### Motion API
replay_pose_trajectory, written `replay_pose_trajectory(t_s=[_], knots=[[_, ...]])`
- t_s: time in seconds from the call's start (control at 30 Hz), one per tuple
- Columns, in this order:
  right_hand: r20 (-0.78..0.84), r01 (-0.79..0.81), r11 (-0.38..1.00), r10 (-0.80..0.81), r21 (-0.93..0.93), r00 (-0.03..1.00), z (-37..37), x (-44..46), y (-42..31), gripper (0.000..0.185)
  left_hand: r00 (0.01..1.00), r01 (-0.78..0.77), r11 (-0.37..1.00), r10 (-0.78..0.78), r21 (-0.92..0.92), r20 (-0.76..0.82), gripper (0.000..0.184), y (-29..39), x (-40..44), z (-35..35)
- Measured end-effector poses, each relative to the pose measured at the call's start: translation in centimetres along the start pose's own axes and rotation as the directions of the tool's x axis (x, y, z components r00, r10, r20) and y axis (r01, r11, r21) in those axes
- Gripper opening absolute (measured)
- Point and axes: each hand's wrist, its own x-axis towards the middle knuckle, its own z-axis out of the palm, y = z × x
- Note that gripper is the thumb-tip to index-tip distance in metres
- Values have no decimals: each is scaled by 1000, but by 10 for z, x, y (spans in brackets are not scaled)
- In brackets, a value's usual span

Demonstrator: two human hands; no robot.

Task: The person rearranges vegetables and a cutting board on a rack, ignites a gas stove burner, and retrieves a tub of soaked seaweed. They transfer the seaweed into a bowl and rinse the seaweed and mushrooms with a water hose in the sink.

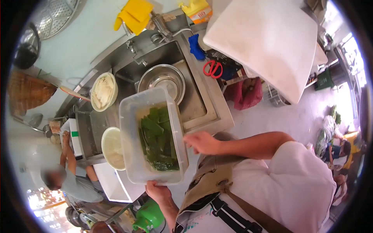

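Translucent tub [129, 141] of green leaves [156, 130] in liquid, near the sink [196, 97].

Left hand [157, 190] closed on tub's near end, partly hidden; right hand [202, 143] half open, fingers loosely curled by tub's right wall, contact unclear; tub overlaps sink's near edge in view; pale bowl [110, 147] just left of tub; steel bowl [146, 79] in sink, beyond tub; cream bowl [103, 92] with whitish contents, far left.

Open room above the sink floor [194, 97] beside the steel bowl [163, 82], the plastic tub [131, 151] partly across the bowl
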Motion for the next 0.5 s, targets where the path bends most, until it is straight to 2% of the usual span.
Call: replay_pose_trajectory(t_s=[0.03, 0.13, 0.17, 0.2, 0.27, 0.3, 0.37, 0.4, 0.43, 0.5], knots=[[-89, 0, 999, 4, 37, 996, -15, 15, 10, 36, 1000, -23, 999, 22, -29, -9, 19, -5, -4, 1], [-339, -3, 973, 83, 229, 937, -51, 74, 17, 29, 995, -82, 997, 81, -6, -56, 13, -25, 5, -23], [-443, 98, 982, -15, 164, 896, -58, 97, 18, 33, 980, -147, 981, 162, 129, -118, 5, -24, -2, -18], [-530, 189, 978, -115, 89, 840, -63, 122, 19, 39, 980, -111, 992, 121, 66, -158, 2, -27, -5, -15], [-589, 60, 997, -22, 45, 808, -71, 176, 17, 49, 972, -68, 997, 56, -44, -229, 6, -21, -6, -6], [-619, 5, 999, 20, 38, 785, -73, 203, 19, 54, 975, -10, 998, 23, 63, -220, 12, -7, -23, 15], [-549, -183, 923, 352, 338, 758, -81, 262, 37, 56, 959, 70, 987, -28, 142, -282, 19, -8, -27, 4], [-476, -277, 839, 503, 468, 721, -86, 295, 50, 57, 930, 13, 996, 20, 86, -368, 15, -9, -29, 21], [-550, -325, 830, 548, 454, 631, -91, 329, 69, 55, 887, -47, 998, 56, 32, -459, 13, -10, -31, 34], [-674, -442, 781, 614, 442, 411, -91, 377, 114, 52, 848, 36, 996, -70, -76, -525, 16, -5, -30, 30]])
